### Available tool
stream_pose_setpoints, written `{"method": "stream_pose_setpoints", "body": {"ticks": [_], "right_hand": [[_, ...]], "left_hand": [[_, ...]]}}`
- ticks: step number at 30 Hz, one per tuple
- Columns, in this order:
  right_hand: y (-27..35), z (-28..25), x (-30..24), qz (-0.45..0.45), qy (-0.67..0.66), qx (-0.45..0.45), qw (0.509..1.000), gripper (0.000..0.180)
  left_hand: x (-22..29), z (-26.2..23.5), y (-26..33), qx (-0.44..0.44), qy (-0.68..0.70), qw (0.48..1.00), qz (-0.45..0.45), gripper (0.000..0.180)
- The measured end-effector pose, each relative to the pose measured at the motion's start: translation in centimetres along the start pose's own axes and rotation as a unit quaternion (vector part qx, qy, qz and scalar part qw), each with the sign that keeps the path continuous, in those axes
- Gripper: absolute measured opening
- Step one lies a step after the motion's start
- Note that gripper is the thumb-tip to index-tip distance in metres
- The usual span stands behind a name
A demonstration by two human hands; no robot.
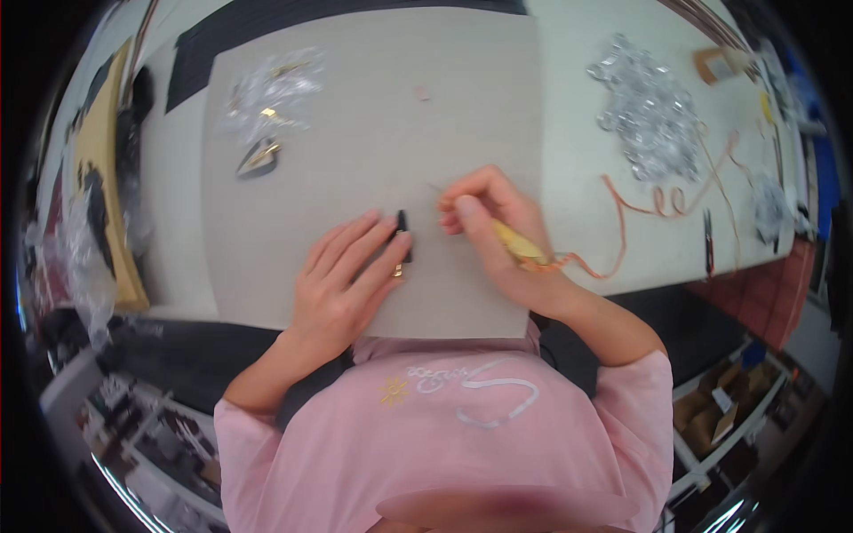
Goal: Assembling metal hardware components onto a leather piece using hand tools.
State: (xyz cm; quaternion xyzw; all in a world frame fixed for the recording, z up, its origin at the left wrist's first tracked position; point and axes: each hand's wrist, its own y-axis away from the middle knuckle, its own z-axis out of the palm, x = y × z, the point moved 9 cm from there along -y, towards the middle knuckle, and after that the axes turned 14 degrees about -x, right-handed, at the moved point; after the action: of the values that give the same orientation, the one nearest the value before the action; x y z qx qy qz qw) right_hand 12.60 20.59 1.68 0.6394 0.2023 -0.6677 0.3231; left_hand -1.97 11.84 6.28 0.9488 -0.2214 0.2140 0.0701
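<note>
My left hand (339, 280) lies on a grey board with its fingers stretched forward. Its index finger and thumb hold a short black strap (402, 221) against the board, partly hiding it. Gold-coloured hardware (398, 270) shows at the strap's near end, beside my thumb. To the right, my right hand (498, 226) grips a pen-like tool with a yellow handle (518, 244). A thin tip pokes out past my fingers, apart from the strap. From the handle's rear runs an orange coiled cord (613, 253).
On the grey board (355, 115) lie a clear plastic bag (298, 80) with gold pieces, a black strap with gold hardware (259, 158) and a pink scrap (423, 93). A pile of clear plastic packets (644, 107) and a dark slim tool (708, 242) lie right.
</note>
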Motion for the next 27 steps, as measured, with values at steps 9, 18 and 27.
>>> {"method": "stream_pose_setpoints", "body": {"ticks": [9, 18, 27], "right_hand": [[-2.1, 0.9, -0.6, 0.056, -0.032, 0.03, 0.997, 0.018], [-2.4, 1.7, 0.0, 0.073, 0.054, -0.023, 0.996, 0.021], [-2.5, 1.9, -0.3, 0.053, 0.046, -0.021, 0.997, 0.021]], "left_hand": [[-1.0, 0.5, 1.1, 0.041, 0.01, 0.998, -0.041, 0.048], [-1.5, 0.8, 1.2, 0.045, 0.004, 0.998, -0.043, 0.042], [-1.3, 1.0, 1.1, 0.05, -0.014, 0.998, -0.03, 0.037]]}}
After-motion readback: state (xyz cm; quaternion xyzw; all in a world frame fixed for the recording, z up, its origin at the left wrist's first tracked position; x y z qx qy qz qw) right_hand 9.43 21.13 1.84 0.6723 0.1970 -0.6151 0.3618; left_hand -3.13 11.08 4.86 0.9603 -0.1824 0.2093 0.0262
